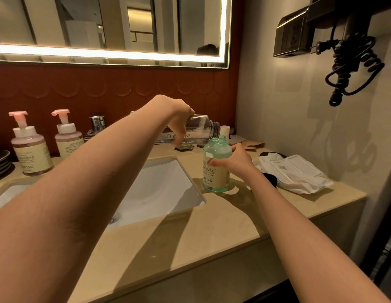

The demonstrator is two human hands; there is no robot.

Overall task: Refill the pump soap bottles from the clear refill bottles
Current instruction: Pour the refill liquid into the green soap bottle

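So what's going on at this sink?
A person is refilling soap. The left hand tips a clear bottle, its neck over the open mouth of a green bottle that the right hand steadies on the counter, beside the sink. Two pink pump bottles stand with their pumps on at the far left.

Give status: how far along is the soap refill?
Done: green bottle has its pump off, neck open. In hand: left hand tips the clear refill bottle at that neck; right hand steadies the green bottle. Left: finish pouring, refit the pump. Two pink pump bottles stand capped; refilled or not, can't tell.
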